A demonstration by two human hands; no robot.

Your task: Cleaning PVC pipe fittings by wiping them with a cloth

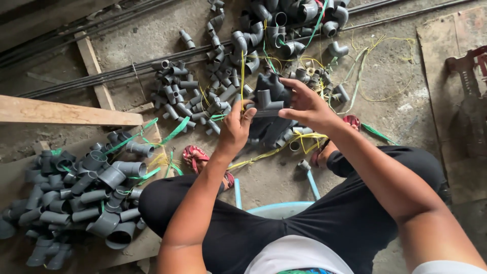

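Left hand point(234, 128): raised above the floor, back of the hand toward the camera; the fingers are curled narrowly, and the thumb and forefinger are closed on the near end of the grey tee fitting point(268, 102).
Right hand point(304, 104): held opposite the left; the fingers are bent over the top and far side of the same fitting, and the thumb is pressed to its right end.
Grey tee fitting: gripped between both hands, held in the air over the middle pile of fittings point(203, 96), with its short branch pointing up.
Bundle beneath the hands point(274, 129): dark fittings are seen hanging or lying just under the held piece; whether they are joined to it cannot be told.
Left pile point(81, 195): larger grey elbows and couplings are heaped on a board beside the left knee, well apart from the hands.
Far pile point(284, 23): grey elbows are gathered at the top of the view.
Straps point(299, 139): yellow and green plastic strips are scattered among the fittings.
Sandals point(195, 158): red ones are worn on both feet, flat on the concrete floor.
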